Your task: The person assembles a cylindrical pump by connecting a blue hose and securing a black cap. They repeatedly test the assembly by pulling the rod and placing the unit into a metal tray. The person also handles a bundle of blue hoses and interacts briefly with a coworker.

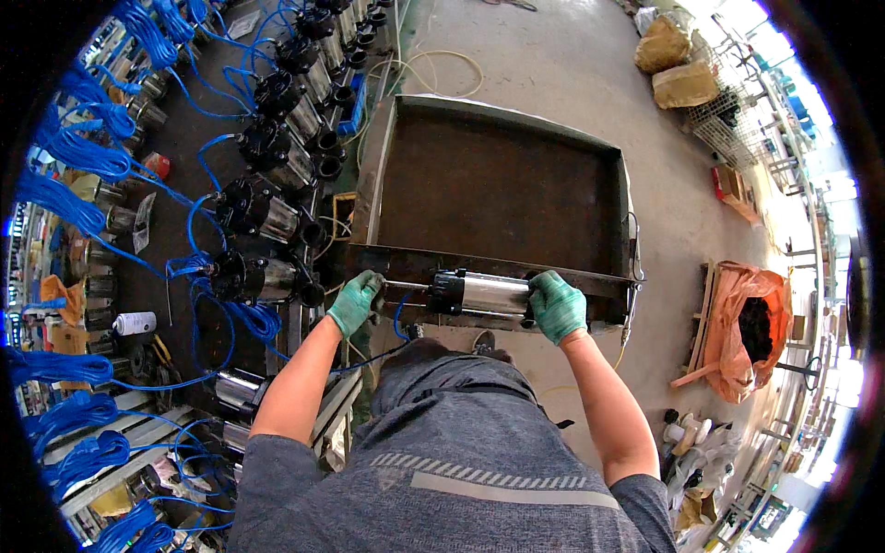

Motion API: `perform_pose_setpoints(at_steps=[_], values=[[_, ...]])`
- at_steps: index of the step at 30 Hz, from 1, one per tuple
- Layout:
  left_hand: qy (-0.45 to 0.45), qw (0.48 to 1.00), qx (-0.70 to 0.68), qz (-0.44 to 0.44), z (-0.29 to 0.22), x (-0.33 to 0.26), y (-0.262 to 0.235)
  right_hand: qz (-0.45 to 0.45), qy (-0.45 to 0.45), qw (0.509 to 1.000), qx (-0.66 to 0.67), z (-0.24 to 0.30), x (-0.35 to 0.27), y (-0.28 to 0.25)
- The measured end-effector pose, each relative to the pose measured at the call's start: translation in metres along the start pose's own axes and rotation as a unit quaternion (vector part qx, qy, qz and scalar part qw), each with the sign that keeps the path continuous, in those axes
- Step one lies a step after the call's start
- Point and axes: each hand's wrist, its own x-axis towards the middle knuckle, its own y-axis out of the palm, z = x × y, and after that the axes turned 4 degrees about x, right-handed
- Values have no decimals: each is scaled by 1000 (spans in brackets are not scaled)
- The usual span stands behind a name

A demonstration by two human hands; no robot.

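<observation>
A pump with a steel cylinder body (496, 293) and black end parts lies on its side across the near ledge of a metal tray (493, 189). My right hand (558, 307), in a green glove, grips the pump's black right end. My left hand (358, 302), gloved alike, is closed at the outer end of a thin metal rod (407, 285), which runs to the pump's black left end. Whether that rod is a tool or a pump part cannot be made out. A blue cable (398, 318) hangs from the pump's left side.
To my left, similar pumps (263, 276) stand in a row, with coiled blue cables (78, 152) beyond. An orange sack (742, 332) of dark pieces sits at right. Brown bundles (684, 85) and a wire cage (728, 124) are at the far right.
</observation>
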Motion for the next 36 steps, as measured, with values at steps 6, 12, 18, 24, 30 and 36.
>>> perform_pose_setpoints(at_steps=[6,12,18,24,30,36], values=[[-123,976,-134,-121,-7,20,-26,0,-9,1000,-10,0,1,1],[-151,965,-73,-200,-32,12,-14,7,-2,1000,-11,-6,1,1],[170,926,311,-131,-29,-28,58,55,26,996,65,-11,1,-11],[201,864,449,-107,-56,-43,127,80,194,963,167,-123,-28,-36],[186,827,510,-145,-61,-45,137,327,133,936,-15,-142,-28,-11],[154,812,543,-150,-75,-46,145,358,291,856,235,-141,-21,4]])
